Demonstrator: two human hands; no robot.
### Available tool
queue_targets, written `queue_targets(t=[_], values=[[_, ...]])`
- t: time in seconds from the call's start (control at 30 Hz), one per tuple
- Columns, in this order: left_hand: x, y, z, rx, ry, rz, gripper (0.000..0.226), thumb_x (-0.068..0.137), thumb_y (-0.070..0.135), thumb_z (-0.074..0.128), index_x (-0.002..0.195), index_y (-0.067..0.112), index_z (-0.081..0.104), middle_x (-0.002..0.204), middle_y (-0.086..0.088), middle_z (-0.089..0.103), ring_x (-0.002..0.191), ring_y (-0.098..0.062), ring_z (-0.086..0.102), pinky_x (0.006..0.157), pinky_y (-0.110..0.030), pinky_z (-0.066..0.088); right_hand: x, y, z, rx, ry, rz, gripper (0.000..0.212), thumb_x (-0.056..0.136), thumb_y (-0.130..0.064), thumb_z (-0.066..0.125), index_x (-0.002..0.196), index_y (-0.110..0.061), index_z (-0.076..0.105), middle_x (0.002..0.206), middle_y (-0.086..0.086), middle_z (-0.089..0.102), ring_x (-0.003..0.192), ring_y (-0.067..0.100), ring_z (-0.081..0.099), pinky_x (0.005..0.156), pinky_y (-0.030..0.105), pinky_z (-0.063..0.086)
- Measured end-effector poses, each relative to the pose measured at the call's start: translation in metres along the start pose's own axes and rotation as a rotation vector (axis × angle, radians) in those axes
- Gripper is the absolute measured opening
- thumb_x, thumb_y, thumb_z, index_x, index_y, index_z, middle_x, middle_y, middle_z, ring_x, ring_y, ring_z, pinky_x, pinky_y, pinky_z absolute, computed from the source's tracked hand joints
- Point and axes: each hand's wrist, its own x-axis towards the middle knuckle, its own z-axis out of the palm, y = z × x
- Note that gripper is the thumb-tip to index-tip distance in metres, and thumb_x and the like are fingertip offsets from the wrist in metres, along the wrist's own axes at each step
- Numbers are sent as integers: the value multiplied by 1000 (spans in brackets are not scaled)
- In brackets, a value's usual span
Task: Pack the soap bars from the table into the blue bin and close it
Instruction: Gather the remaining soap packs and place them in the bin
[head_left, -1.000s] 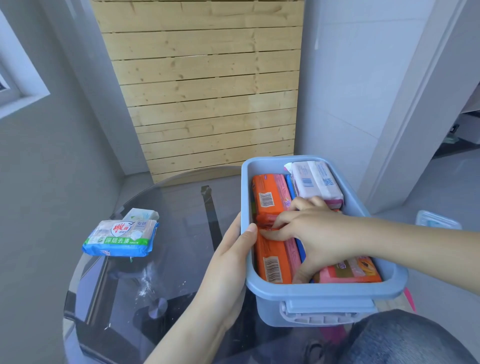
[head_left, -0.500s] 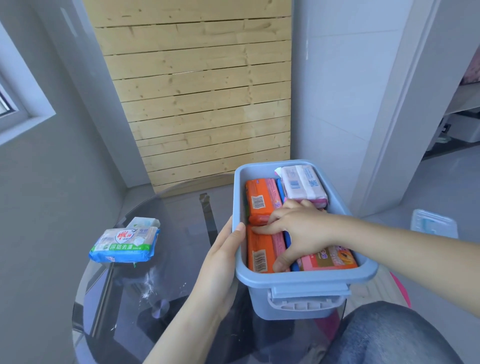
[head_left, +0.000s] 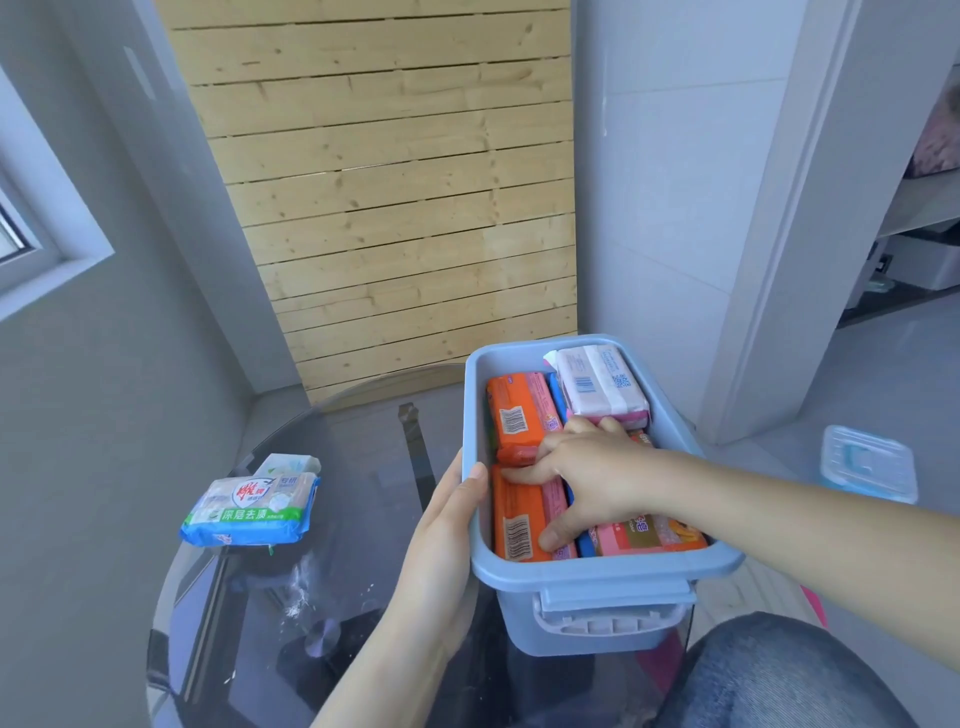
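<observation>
Your right hand (head_left: 587, 483) still spread, pressing orange bar (head_left: 524, 512) flat in bin (head_left: 597, 569); left hand (head_left: 447, 530) steadies wall, apparently open. Nothing shifted (view merely drifted). Two packs (head_left: 254, 506) wait on desk (head_left: 337, 597).

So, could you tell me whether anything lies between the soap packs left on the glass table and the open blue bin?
Only the left hand, resting against the blue plastic bin's left wall. Otherwise bare glass separates the blue-and-green soap packs from it.
</observation>
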Motion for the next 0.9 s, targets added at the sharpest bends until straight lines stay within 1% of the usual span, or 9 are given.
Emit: queue_targets(t=[0.23,0.33,0.37,0.43,0.53,0.6,0.73,0.83,0.9], values=[[-9,11,1,102,61,-22,32,98,31,44,124,28,62,119,-4,71,110,-25,67,95,-45,52,-13,-5,-10,110,37,6,77,68,-67,61,137,-51,31,134,-10,44,122,20,31,103,39,25],[-14,16,-7,196,131,-40,30,99,30,42,115,29,68,108,-2,76,98,-21,72,78,-32,57,-21,-12,-22,267,201,54,69,69,-61,65,132,-51,40,137,-8,48,130,21,29,108,45,27],[-15,18,-10,202,176,-54,30,98,30,43,115,26,67,106,-3,76,97,-21,72,79,-33,58,-24,-16,-26,313,288,68,64,71,-58,66,131,-49,43,138,-5,50,134,21,26,108,44,27],[-18,23,-21,159,300,-77,27,96,27,48,117,20,64,106,-6,75,99,-23,71,87,-38,56,-25,-31,-35,399,480,45,53,76,-49,65,127,-45,51,129,-6,57,134,18,28,102,33,30],[-20,35,-40,102,468,-55,20,95,19,50,104,19,68,100,-6,73,92,-20,72,74,-30,57,-20,-68,-44,506,646,-58,40,81,-42,63,121,-41,57,102,-17,62,110,7,41,80,19,34],[-23,45,-53,77,552,-41,22,94,16,48,96,20,69,95,-4,72,85,-19,71,67,-28,55,-11,-94,-42,552,669,-101,37,82,-40,62,119,-39,59,98,-17,61,103,5,44,77,15,36],[-30,61,-87,56,680,-3,21,93,15,48,96,20,68,92,-1,68,78,-14,67,63,-24,52,17,-138,-25,617,660,-129,34,84,-36,61,118,-35,61,97,-14,61,100,10,50,85,24,41],[-34,67,-117,125,779,28,16,91,17,50,94,22,65,97,2,65,88,-13,64,75,-28,49,46,-162,-8,665,637,-110,31,85,-33,60,115,-31,63,95,-13,58,99,11,52,86,29,46],[-34,67,-135,155,849,30,19,91,18,49,101,20,65,104,0,62,98,-17,61,85,-33,45,68,-174,5,688,585,-70,30,85,-31,60,115,-29,64,98,-10,61,100,13,55,86,30,47]])
